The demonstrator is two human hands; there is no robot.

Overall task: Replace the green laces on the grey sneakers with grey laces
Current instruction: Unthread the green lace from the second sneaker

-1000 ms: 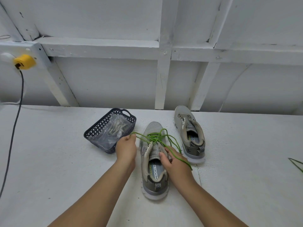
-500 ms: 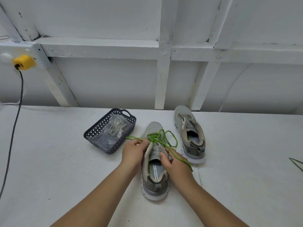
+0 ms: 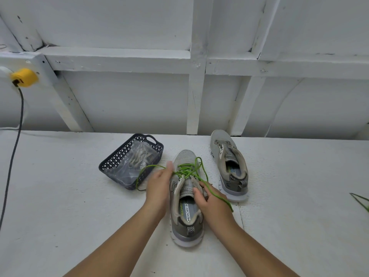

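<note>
The near grey sneaker (image 3: 186, 198) lies toe away from me, with a green lace (image 3: 187, 170) tangled over its front eyelets. My left hand (image 3: 159, 184) is at the sneaker's left edge, its blurred fingertips pinching the lace; a free loop hangs left beside the basket. My right hand (image 3: 210, 199) grips the sneaker's right side with the thumb on the tongue, and a lace end trails over it. A second grey sneaker (image 3: 229, 162) with no lace lies to the right. The grey laces (image 3: 138, 156) sit in a clear bag in the basket.
The dark plastic basket (image 3: 117, 162) stands just left of the near sneaker. A yellow plug (image 3: 24, 77) with a black cable (image 3: 12, 156) hangs down at the far left. A green strand (image 3: 360, 200) lies at the right edge. A white wall with beams rises behind.
My left hand drew the lace out leftward, went back to the eyelets, and now sits slightly left again. A longer free loop lies by the basket. My right hand has barely moved.
</note>
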